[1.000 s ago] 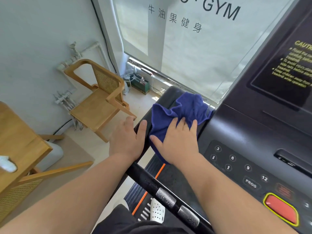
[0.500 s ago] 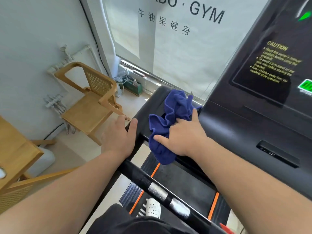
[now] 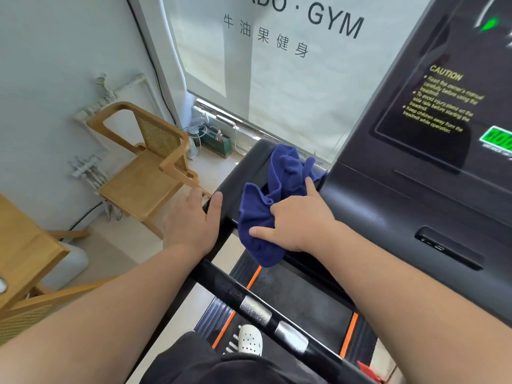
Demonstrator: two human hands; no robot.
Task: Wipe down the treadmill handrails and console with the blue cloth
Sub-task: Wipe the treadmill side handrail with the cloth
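The right hand bunches the blue cloth, fingers curled into it, on the handrail; just left, the left hand clasps that handrail, thumb on top.

A single camera is worn on the person's head and looks forward and steeply down along both forearms. It sits close: the left hand and the right hand on the blue cloth fill the centre of the frame. The console crowds the right side, the handrail crosses the lower middle, and a wooden chair lies farther off at left.
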